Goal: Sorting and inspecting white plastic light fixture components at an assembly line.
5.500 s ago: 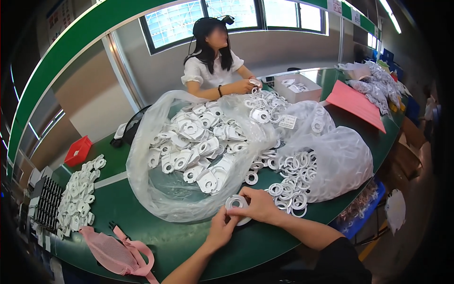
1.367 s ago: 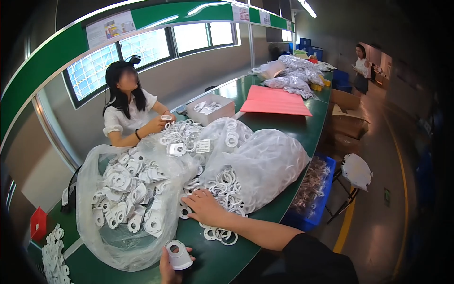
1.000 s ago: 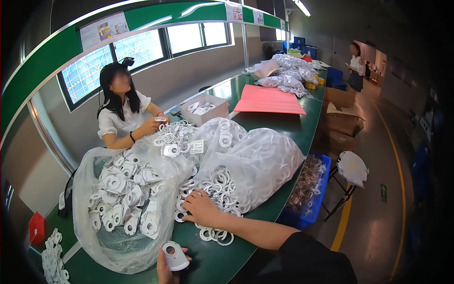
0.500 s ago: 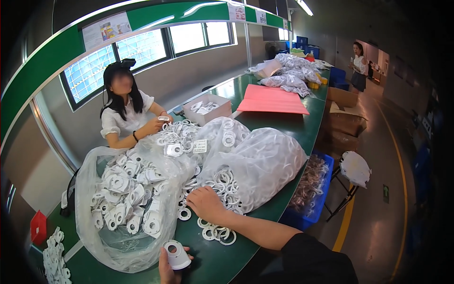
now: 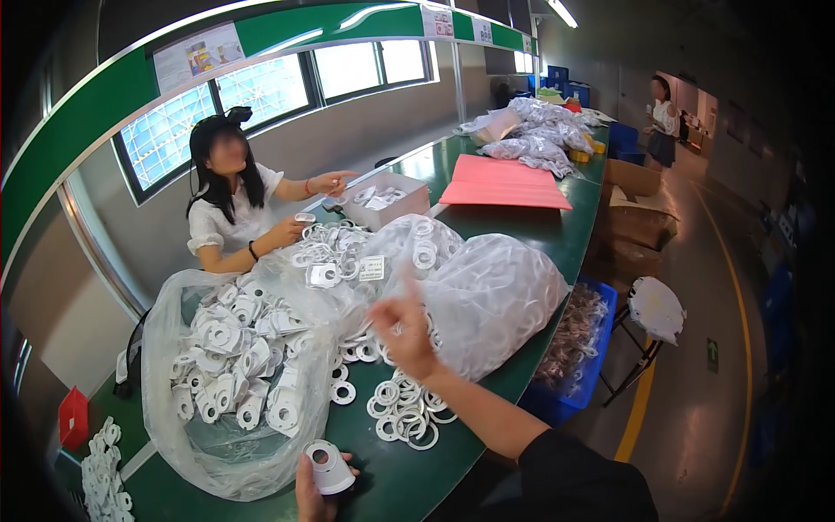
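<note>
My left hand (image 5: 308,498) grips a white plastic cover (image 5: 334,478), rounded at one end with a round hole in it, at the table's near edge. My right hand (image 5: 407,337) is raised over loose white rings (image 5: 404,413); motion blurs it, but its fingers look apart and nothing shows in them. Behind it lies a translucent bag (image 5: 513,300) full of rings, some spilling from its mouth. Left of my hands, a wide-open clear bag (image 5: 159,409) contains a heap of similar white covers (image 5: 230,348).
Across the green table (image 5: 365,470) a co-worker (image 5: 228,196) handles white parts near a box (image 5: 407,207). Beyond are a pink foam sheet (image 5: 504,184) and bagged goods (image 5: 544,126). Right of the table stand a blue crate (image 5: 594,357) and a stool (image 5: 654,306). Another person (image 5: 663,122) stands farther back.
My right hand has lifted off the rings, and more rings now lie loose in front of the bag. My left hand still grips the cover. The co-worker's one hand has reached toward the box.
</note>
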Available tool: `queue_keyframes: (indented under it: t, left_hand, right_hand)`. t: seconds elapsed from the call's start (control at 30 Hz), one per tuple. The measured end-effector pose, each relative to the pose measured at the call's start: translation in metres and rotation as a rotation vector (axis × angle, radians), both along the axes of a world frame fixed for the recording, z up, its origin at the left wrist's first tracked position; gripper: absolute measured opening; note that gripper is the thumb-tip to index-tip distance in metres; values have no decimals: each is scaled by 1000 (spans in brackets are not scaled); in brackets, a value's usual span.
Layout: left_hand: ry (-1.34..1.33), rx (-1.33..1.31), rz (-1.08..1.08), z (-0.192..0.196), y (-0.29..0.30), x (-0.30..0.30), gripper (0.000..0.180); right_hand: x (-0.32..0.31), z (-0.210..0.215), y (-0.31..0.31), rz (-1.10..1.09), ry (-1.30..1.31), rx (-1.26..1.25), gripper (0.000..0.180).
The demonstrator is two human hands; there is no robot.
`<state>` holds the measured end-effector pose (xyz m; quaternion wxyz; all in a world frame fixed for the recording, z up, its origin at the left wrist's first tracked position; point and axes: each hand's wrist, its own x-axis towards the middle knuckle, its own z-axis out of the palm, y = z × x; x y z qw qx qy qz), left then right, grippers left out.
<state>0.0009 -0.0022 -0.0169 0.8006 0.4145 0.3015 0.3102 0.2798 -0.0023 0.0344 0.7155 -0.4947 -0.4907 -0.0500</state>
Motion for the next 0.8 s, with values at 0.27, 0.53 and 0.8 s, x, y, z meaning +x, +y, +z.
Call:
queue_keyframes:
  t: [0.27,0.53,0.8]
  left_hand:
    - [-9,15,-6,-1,0,2,47]
    - [-2,76,27,-16,8,-3,48]
    - [-2,-36,25,-5,-1,-2,41]
  right_hand:
    - [7,0,-4,-118,237,94,22]
    - [-88,-15,-16,703,-67,-359,19]
    - [-115,-42,-18,596,-377,-243,14]
